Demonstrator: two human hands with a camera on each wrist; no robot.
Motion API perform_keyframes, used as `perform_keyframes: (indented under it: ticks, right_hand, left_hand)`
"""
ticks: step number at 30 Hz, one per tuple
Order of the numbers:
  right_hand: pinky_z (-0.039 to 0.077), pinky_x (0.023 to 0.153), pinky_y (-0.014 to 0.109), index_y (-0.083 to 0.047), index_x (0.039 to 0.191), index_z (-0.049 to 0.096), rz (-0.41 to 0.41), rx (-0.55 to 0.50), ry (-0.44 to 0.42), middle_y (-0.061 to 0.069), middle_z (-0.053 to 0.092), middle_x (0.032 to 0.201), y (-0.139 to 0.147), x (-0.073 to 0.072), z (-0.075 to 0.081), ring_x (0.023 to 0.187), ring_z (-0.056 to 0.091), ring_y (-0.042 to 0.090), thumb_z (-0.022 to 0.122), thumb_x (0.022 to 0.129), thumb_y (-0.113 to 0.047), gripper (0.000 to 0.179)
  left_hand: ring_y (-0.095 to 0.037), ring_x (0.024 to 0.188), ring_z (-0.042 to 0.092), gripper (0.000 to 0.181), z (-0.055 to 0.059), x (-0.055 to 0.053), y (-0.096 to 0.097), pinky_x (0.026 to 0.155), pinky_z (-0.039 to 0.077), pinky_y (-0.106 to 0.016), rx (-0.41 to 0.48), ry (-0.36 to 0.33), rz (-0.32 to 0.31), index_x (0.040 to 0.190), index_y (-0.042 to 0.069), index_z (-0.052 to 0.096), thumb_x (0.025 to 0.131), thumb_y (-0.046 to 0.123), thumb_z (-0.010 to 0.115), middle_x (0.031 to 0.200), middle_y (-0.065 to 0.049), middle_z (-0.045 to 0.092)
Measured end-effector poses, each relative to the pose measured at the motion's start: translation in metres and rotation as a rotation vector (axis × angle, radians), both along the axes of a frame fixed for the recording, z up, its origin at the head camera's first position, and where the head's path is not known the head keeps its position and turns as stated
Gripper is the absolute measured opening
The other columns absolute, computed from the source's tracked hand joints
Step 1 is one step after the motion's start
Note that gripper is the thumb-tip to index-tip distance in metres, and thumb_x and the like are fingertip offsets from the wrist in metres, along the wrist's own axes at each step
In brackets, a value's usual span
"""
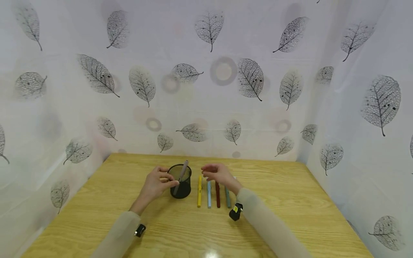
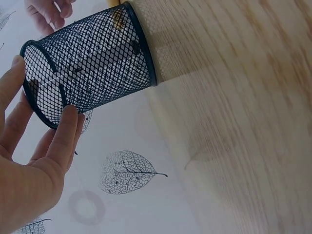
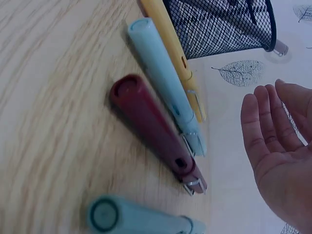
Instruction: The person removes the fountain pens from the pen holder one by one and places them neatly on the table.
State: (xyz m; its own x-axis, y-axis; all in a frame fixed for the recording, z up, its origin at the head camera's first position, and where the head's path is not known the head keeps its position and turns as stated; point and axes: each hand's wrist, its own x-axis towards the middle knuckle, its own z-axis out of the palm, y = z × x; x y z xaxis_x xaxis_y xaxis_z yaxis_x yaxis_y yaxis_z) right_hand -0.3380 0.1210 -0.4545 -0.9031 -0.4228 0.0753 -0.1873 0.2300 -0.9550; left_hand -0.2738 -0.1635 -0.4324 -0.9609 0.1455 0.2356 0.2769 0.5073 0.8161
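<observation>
A black mesh pen holder [image 1: 184,190] stands upright on the wooden table, with a grey-brown pen [image 1: 183,171] leaning inside it. My left hand [image 1: 154,185] holds the holder by its upper rim, thumb on one side and fingers on the other, as the left wrist view shows. To the right of the holder lie a yellow pen [image 1: 199,195], a light blue pen [image 1: 209,197], a dark red pen [image 1: 218,197] and a grey-green pen [image 1: 228,200], side by side. Above their far ends hovers my right hand [image 1: 221,175], fingers loosely bent and nothing in them.
The light wooden table [image 1: 277,200] reaches back to a pale curtain [image 1: 206,111] printed with dark leaves, which also hangs along both sides. A small black device [image 1: 236,212] is strapped at the right wrist, and another device [image 1: 140,230] at the left.
</observation>
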Motion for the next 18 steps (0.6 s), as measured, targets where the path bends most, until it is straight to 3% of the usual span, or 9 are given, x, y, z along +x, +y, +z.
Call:
perform_keyframes:
  ticks: [3,10,13,18]
  right_hand:
    - [0.059,0.089,0.042,-0.003,0.127,0.063,0.018,0.005,0.000,0.019,0.064,0.125,-0.007,0.001,0.002,0.104,0.067,0.021,0.063,0.097,-0.015,0.033]
    - [0.057,0.093,0.048,-0.001,0.127,0.062,0.062,0.008,0.043,0.022,0.062,0.129,-0.021,0.003,0.006,0.113,0.063,0.038,0.062,0.098,-0.015,0.033]
    - [0.055,0.096,0.050,-0.006,0.126,0.064,0.054,0.022,0.053,0.019,0.063,0.129,-0.026,0.004,0.009,0.114,0.061,0.043,0.061,0.098,-0.017,0.031]
    - [0.053,0.100,0.046,-0.008,0.130,0.063,0.039,0.035,0.075,0.010,0.065,0.128,-0.031,0.008,0.015,0.115,0.063,0.034,0.061,0.099,-0.017,0.033]
  left_hand:
    - [-0.037,0.108,0.063,0.020,0.000,-0.001,0.000,0.090,0.059,-0.040,0.004,-0.007,0.004,0.084,0.005,0.075,0.081,0.024,0.081,0.130,-0.021,0.050]
    - [-0.037,0.111,0.061,0.019,-0.002,-0.002,0.000,0.091,0.059,-0.040,0.023,-0.024,0.007,0.084,0.006,0.075,0.080,0.023,0.083,0.133,-0.020,0.049]
    - [-0.037,0.114,0.058,0.019,-0.002,-0.002,0.000,0.092,0.058,-0.040,0.033,-0.023,0.004,0.084,0.006,0.075,0.079,0.023,0.083,0.134,-0.021,0.049]
    - [-0.036,0.116,0.056,0.017,-0.003,-0.002,0.001,0.091,0.059,-0.040,0.033,-0.004,0.004,0.082,0.007,0.075,0.079,0.021,0.084,0.130,-0.019,0.050]
